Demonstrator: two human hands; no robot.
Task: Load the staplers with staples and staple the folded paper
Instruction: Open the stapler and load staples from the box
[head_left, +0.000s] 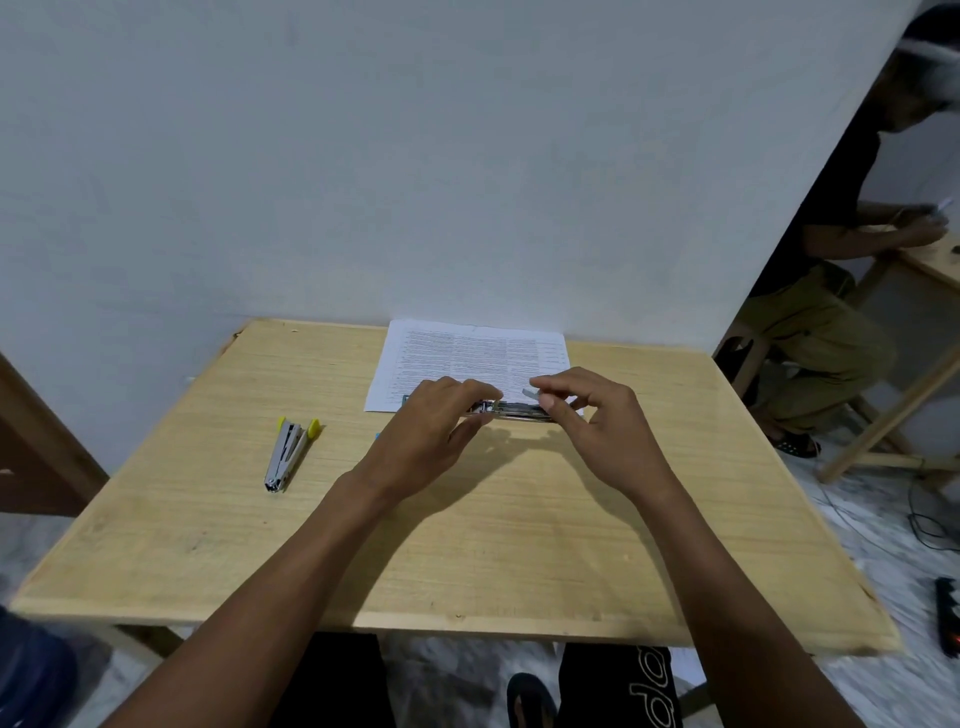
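Note:
A metal stapler (514, 410) lies opened out flat at the near edge of the printed paper (467, 358). My left hand (436, 415) grips its left end, fingers curled over it. My right hand (587, 410) pinches a short strip of staples (532, 393) between thumb and forefinger, just above the stapler's channel. A second stapler (288, 454) with yellow ends lies by itself on the table's left part, its jaws slightly apart. A small blue thing (377, 435) shows behind my left wrist, mostly hidden.
The light wooden table (208, 545) stands against a grey wall. Another person sits at a second table (930, 265) at the far right. Cables and a black power strip (948, 618) lie on the floor to the right.

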